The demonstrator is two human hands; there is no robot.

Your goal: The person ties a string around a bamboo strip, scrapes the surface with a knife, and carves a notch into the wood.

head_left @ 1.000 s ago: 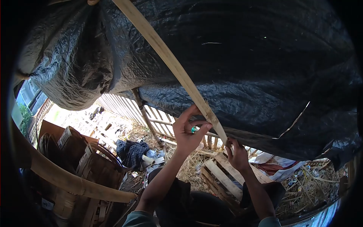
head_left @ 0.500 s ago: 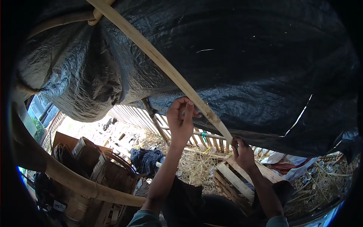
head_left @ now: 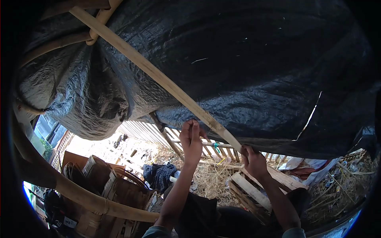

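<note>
A long flat bamboo strip (head_left: 158,79) slants across the view from upper left down to the right. Its lower end is in my right hand (head_left: 254,162), whose fingers are closed round it. My left hand (head_left: 192,141) is raised just below and left of the strip, apart from it. Thumb and fingertips there are pressed together; whether anything small is between them I cannot make out. Behind the strip hangs a dark plastic tarp (head_left: 270,71), wrinkled and torn in a thin bright slit at the right.
A thick bamboo pole (head_left: 85,198) crosses the lower left, in front of several woven baskets (head_left: 123,190). A wooden crate (head_left: 252,190) lies on straw (head_left: 212,176) near my knees. A bamboo fence (head_left: 143,133) and dark cloth (head_left: 158,176) are beyond.
The strip's upper end now shows lower and farther left. My left hand has come down a little, away from the strip, with its fingers drawn together. My right hand keeps its grip.
</note>
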